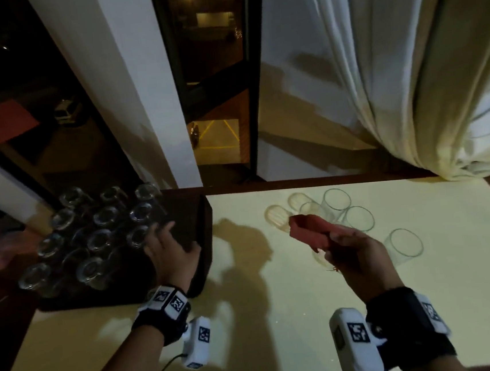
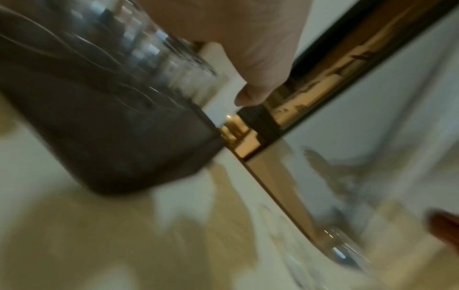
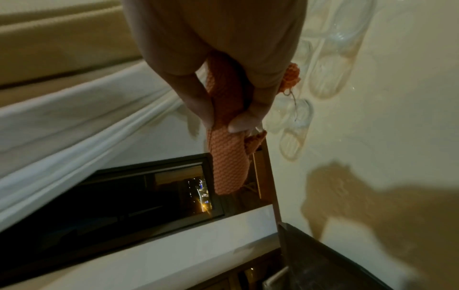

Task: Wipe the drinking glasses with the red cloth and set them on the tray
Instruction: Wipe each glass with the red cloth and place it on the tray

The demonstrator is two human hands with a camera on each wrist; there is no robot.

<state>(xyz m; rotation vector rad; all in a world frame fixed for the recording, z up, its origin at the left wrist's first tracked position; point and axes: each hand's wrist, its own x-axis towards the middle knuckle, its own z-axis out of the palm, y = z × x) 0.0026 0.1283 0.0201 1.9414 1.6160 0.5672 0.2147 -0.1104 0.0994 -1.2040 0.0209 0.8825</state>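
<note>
A dark tray (image 1: 203,219) at the table's left holds several upturned drinking glasses (image 1: 100,217). My left hand (image 1: 173,240) hovers over the tray's right side with fingers spread and thumb apart, its fingertips beside the nearest glass (image 1: 136,237) and nothing in its grip. The left wrist view is blurred and shows the thumb (image 2: 252,92) beside the tray (image 2: 111,137). My right hand (image 1: 353,251) grips the folded red cloth (image 1: 308,229) above the table's middle; the cloth (image 3: 226,157) sticks out past the fingers (image 3: 242,123). Several clear glasses (image 1: 359,218) stand on the table beyond it.
The cream tabletop (image 1: 281,331) has a dark wooden edge. One lone glass (image 1: 403,246) stands right of my right hand. A white curtain (image 1: 423,93) hangs at the back right, touching the table's far corner. Dark windows (image 1: 214,98) lie behind.
</note>
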